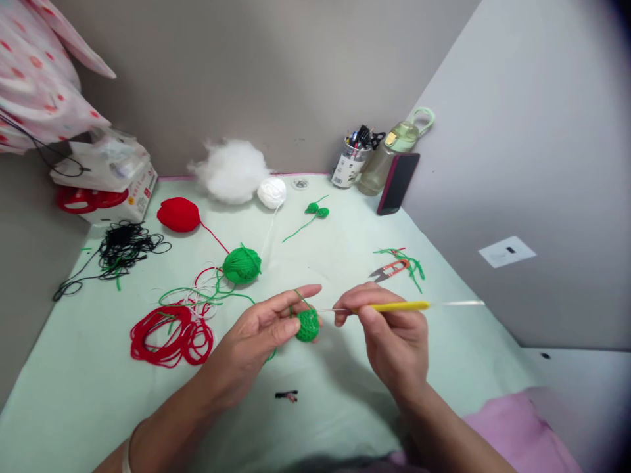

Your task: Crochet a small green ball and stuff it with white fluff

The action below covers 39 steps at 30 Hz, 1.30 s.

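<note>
Between the thumb and fingers of my left hand [269,322] is a small round green crochet piece [308,326], with green yarn running up over the index finger. My right hand [389,335] grips a crochet hook [399,307] by its yellow handle. The hook's thin metal shaft points left, and its tip is at the upper edge of the green piece; whether it is inside a stitch I cannot tell. A green yarn ball [241,264] lies beyond my left hand, with loose green strands trailing toward it.
Red yarn loops [170,334] and a black cord tangle [125,249] lie left. Behind are a red yarn ball [179,215], white stuffing [231,171], a white yarn ball [271,192] and two small green pieces [317,210]. Thread snips [390,270], a phone [398,184] and a bottle [379,167] stand right.
</note>
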Each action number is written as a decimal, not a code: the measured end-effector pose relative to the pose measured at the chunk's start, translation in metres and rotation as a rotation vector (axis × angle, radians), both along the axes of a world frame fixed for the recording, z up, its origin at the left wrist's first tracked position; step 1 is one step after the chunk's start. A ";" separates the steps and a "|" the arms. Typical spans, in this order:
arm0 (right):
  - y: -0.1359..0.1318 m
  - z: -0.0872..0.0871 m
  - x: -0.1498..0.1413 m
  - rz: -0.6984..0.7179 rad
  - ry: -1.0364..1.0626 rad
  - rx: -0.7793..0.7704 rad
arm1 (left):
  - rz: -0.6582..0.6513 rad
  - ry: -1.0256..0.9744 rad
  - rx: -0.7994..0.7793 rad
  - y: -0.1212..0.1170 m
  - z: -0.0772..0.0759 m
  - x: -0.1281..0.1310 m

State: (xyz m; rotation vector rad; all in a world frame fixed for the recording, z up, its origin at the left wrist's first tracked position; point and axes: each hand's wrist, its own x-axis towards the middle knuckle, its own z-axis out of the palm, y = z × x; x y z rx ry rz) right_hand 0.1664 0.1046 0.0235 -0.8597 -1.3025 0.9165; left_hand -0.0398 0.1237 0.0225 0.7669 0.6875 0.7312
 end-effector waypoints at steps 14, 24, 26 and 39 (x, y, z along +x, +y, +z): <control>0.002 -0.003 -0.013 0.106 -0.076 -0.015 | 0.069 0.179 0.135 -0.003 -0.004 0.006; 0.006 -0.007 -0.006 0.193 0.056 -0.159 | 0.105 0.297 0.217 -0.003 -0.005 0.003; 0.005 -0.004 -0.004 0.223 0.040 -0.151 | 0.105 0.317 0.220 -0.003 -0.003 0.003; 0.000 0.012 -0.002 0.146 -0.590 0.312 | 0.243 0.483 0.277 -0.008 -0.001 0.014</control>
